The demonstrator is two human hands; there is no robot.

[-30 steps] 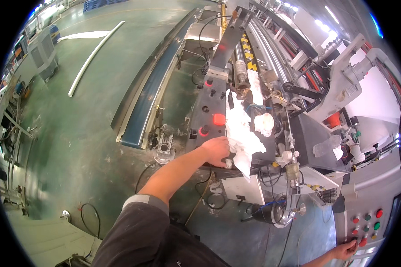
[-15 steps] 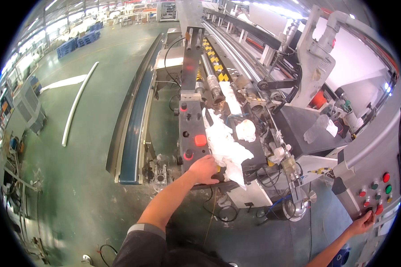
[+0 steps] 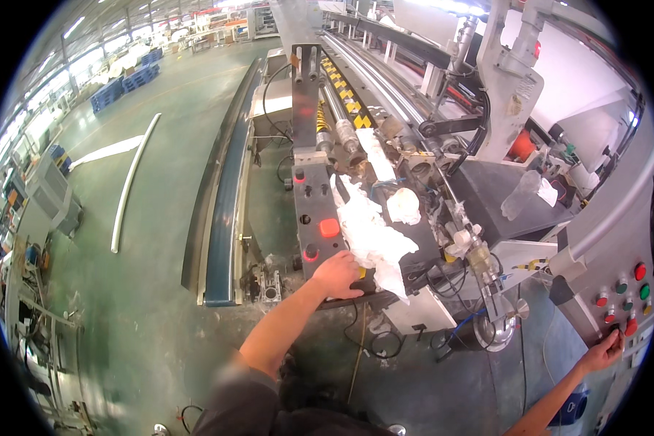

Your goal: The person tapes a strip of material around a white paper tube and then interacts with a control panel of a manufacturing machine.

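My left hand [image 3: 336,276] lies palm down with its fingers apart on the near end of a dark machine top [image 3: 320,190]. Its fingertips come up to a crumpled white sheet [image 3: 374,243], paper or cloth; I cannot tell whether they touch it. Just beyond that hand are a square red button [image 3: 329,227] and a round red-ringed button [image 3: 310,252]. At the lower right, my right hand [image 3: 602,354] has its fingers closed on a small dark knob [image 3: 616,330] low on a grey control panel [image 3: 588,309]. The panel carries several red and green buttons, and the fingers partly cover the knob.
A white wad [image 3: 403,206] sits right of the sheet. A blue conveyor belt [image 3: 225,240] runs along the left. Metal rollers [image 3: 349,138] stretch away ahead. On a dark table [image 3: 487,196] lies a clear plastic bottle [image 3: 521,195]. Cables [image 3: 386,347] hang near the floor.
The view has shifted slightly, so things sit a little lower and further right at the near side. Both hands keep their places on the machine top and the knob.
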